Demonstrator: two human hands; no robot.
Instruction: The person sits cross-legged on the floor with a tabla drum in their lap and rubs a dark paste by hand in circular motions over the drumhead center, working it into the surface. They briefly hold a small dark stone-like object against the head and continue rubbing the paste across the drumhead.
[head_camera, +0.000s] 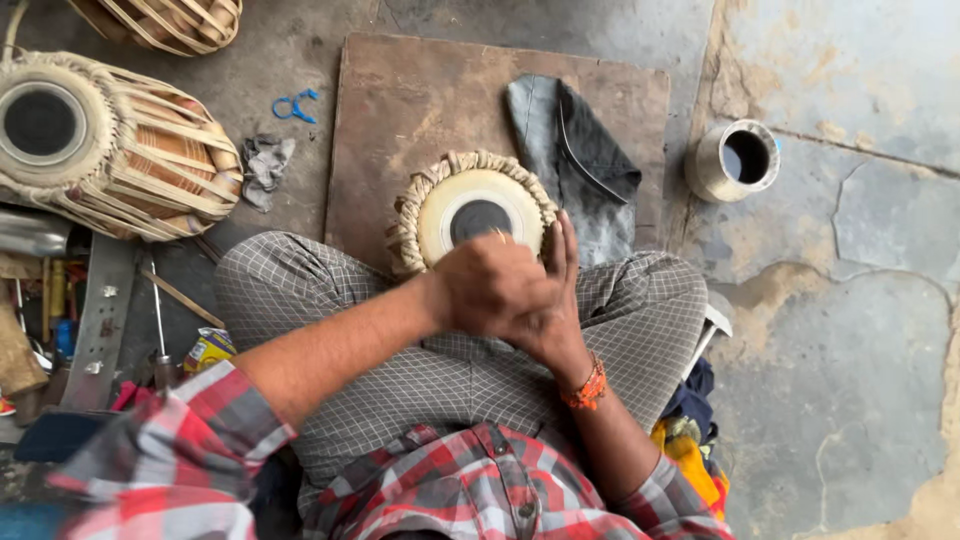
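That little drum (473, 208) looks stiff and solid, skin top kinda fragile, so grab the braided rim; left hand (492, 288) fisted on something I can't make out, right hand (553, 300) cupping it.

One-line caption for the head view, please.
Seated cross-legged, left hand and right hand meet over a drum head on a board.

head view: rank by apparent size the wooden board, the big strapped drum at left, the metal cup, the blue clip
1. wooden board, largest.
2. big strapped drum, partly cut off by the frame edge, so this counts only what shows.
3. metal cup.
4. blue clip, smallest.
All lie on the floor, so nearness hardly skews the order.
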